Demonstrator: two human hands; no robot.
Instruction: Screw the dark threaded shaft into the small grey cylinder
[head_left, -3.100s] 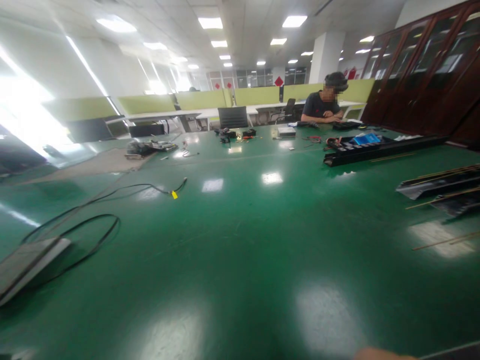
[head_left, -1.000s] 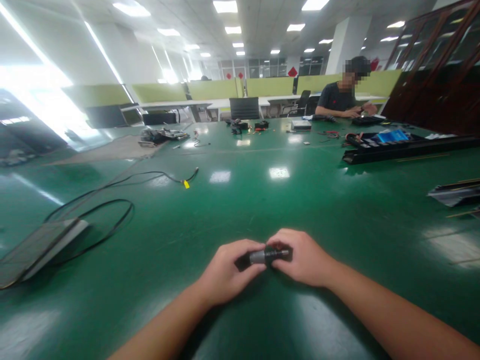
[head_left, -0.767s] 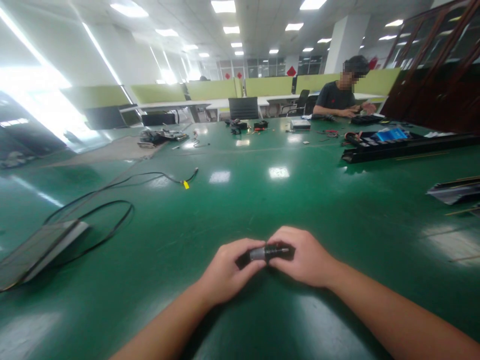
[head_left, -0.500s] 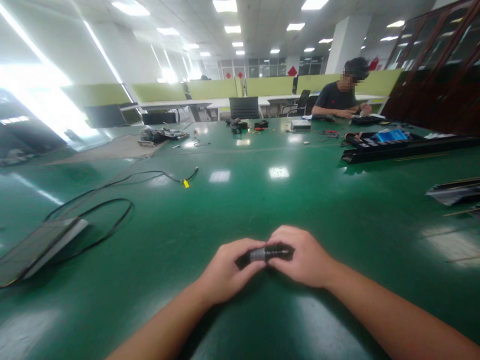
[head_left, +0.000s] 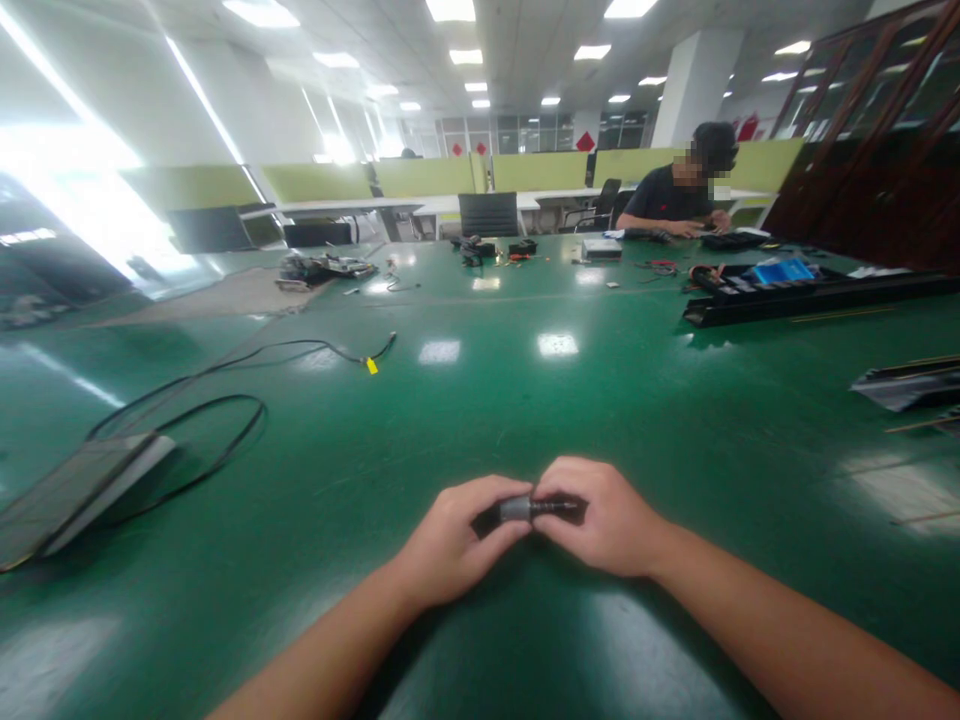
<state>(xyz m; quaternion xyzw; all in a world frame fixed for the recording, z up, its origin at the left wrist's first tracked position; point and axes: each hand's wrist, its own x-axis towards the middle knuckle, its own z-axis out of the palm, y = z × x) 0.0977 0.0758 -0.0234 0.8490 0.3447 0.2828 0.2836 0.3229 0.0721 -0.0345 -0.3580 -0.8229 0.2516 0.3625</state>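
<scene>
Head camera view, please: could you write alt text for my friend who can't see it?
A left hand and a right hand hold a small grey-and-black cylinder between them over a glossy green table. A black cable with a yellow tag lies to the left; a person in a dark top sits at the far side.

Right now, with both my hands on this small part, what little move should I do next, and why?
Perhaps turn the dark section slightly with the right hand, while the left hand steadies the grey section: both hands' fingertips grip near where the sections meet. Whether it turns, I cannot tell.
</scene>
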